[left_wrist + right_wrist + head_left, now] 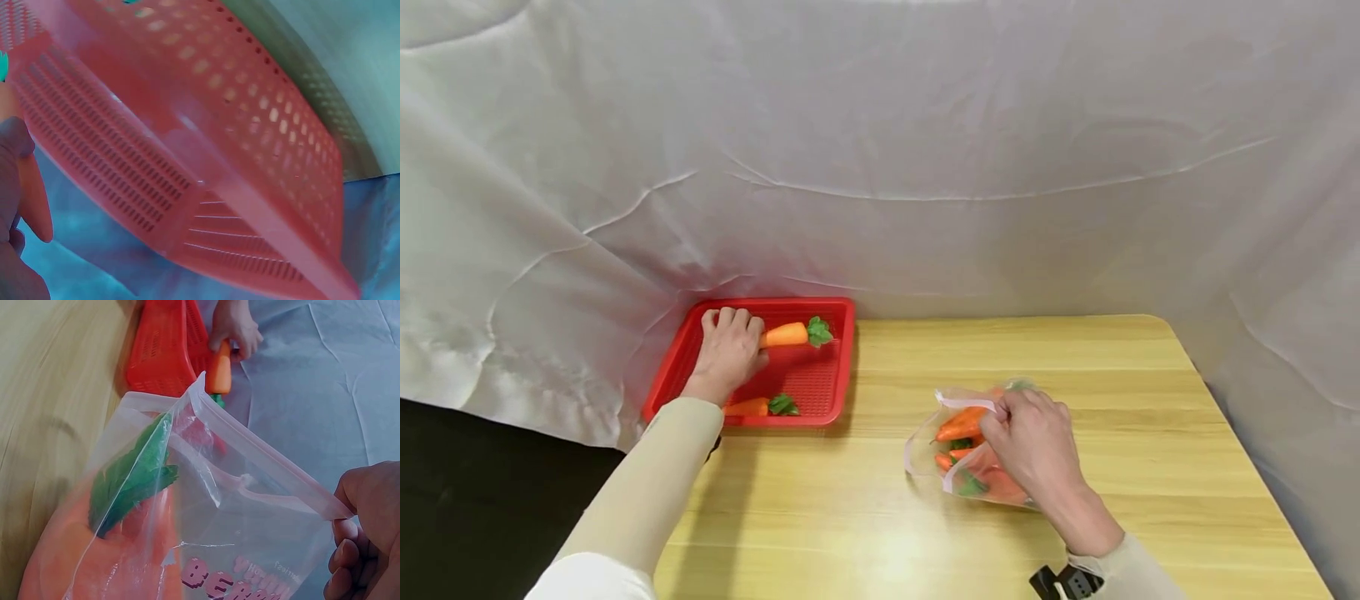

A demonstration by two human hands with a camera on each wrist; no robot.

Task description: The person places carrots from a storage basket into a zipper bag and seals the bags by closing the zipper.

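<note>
Gripping a toy carrot (pixel 784 335) by its pointed end, the left hand (pixel 727 354) sits inside the red tray (pixel 842 367), fingers curled round the orange body so the green top points away from the palm; the left wrist view shows only the tray's perforated wall and a sliver of carrot against the thumb. A second carrot (pixel 748 407) lies at the tray's near edge, just beside the left forearm's cream sleeve (pixel 647 492).

Right of the tray, well apart from it on the bench (pixel 865 500), lies a clear zip bag (pixel 958 442) holding several more carrots. The right hand (pixel 1037 446) pinches the bag's rim with thumb and fingers (pixel 344 550), and the right wrist view shows that edge lifted so the mouth gapes toward the tray, which reads as a way to keep the soft plastic from collapsing while only one hand is spare. A green carrot top (pixel 134 475) presses against the bag's inside wall, orange bodies beneath it.

White cloth (pixel 925 125) hangs behind the tray and drapes round the bench's far and side edges
</note>
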